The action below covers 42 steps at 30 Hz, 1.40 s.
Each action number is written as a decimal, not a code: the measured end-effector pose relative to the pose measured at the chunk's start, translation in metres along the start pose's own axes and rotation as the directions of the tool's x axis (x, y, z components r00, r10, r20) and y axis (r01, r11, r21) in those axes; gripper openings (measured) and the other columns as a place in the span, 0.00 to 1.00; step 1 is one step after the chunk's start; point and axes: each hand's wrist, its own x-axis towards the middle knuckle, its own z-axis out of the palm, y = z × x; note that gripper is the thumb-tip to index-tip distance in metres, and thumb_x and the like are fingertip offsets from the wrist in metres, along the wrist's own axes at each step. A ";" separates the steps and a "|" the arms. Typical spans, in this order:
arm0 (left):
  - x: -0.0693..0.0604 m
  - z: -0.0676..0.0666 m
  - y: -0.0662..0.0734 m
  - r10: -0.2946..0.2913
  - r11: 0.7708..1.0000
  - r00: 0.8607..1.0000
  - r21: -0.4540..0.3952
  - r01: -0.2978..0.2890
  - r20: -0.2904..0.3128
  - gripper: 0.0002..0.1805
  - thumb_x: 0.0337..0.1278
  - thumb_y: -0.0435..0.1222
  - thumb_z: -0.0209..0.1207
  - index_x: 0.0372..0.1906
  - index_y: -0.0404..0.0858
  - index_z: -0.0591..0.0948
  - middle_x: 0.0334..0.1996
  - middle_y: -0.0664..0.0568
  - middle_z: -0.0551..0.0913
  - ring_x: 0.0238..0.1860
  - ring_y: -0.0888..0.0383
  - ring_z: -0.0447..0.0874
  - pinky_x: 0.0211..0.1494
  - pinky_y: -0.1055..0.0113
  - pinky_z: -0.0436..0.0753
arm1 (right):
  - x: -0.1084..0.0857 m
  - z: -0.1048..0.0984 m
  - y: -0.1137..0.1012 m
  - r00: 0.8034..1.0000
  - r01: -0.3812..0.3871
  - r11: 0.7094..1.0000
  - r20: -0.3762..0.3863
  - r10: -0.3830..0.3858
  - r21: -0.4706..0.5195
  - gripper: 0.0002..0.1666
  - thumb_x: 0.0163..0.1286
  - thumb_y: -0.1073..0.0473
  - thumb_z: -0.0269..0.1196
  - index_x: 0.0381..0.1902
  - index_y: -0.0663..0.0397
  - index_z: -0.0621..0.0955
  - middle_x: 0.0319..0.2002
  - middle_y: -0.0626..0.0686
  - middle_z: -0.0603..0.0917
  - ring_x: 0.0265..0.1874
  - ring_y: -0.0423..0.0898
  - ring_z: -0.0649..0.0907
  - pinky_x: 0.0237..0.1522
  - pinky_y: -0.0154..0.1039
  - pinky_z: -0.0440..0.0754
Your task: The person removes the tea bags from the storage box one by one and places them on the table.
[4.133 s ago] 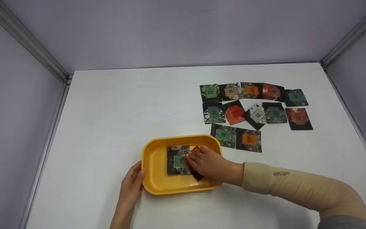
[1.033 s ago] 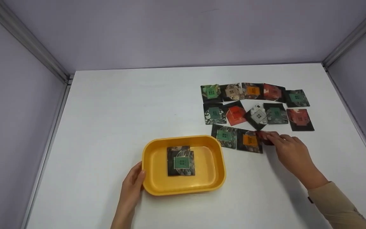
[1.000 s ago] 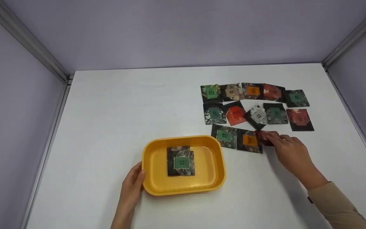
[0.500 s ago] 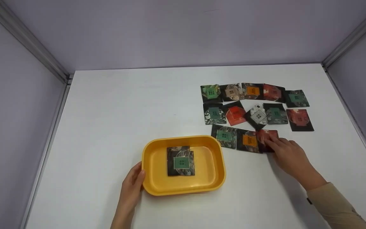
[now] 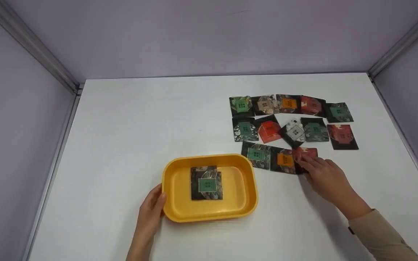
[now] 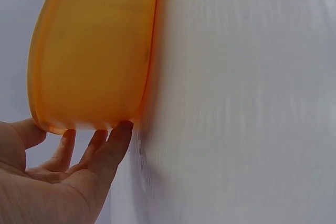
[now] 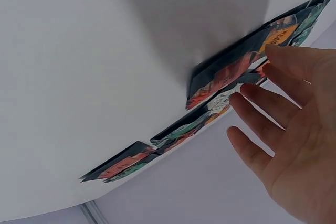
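Observation:
My left hand [image 5: 152,209] grips the left end of a yellow plastic tray [image 5: 174,214], thumb at the rim. In the left wrist view, the fingertips of that hand [image 6: 79,174] touch the tray's end wall [image 6: 94,66]. Inside the tray lie overlapping dark square packets, a green-labelled packet [image 5: 207,185] on top. My right hand [image 5: 327,179] is over a red-and-black packet [image 5: 306,152] at the right end of the front row, partly hiding it. In the right wrist view the right hand's fingers [image 7: 257,121] are loosely extended above that packet [image 7: 218,80].
Left of the red packet are an orange-labelled packet [image 5: 285,160] and a green-labelled packet [image 5: 256,154]. Two more rows of packets lie behind, including a grey-labelled one [image 5: 294,132] set askew. Walls [image 5: 209,40] enclose the white table [image 5: 129,123].
My right hand has carried the red packet from the tray to the front row's right end. There the packet has come down flat beside the orange-labelled one. The left hand stays at the tray.

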 end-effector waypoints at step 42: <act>0.000 -0.001 0.002 -0.004 0.999 1.000 0.033 0.004 -0.002 0.32 0.75 0.51 0.50 0.75 0.39 0.64 0.73 0.42 0.64 0.69 0.46 0.67 0.68 0.53 0.72 | 0.088 -0.042 -0.165 0.700 0.713 0.692 0.069 -0.711 -0.109 0.14 0.66 0.60 0.67 0.50 0.51 0.84 0.50 0.52 0.86 0.47 0.49 0.82 0.51 0.44 0.82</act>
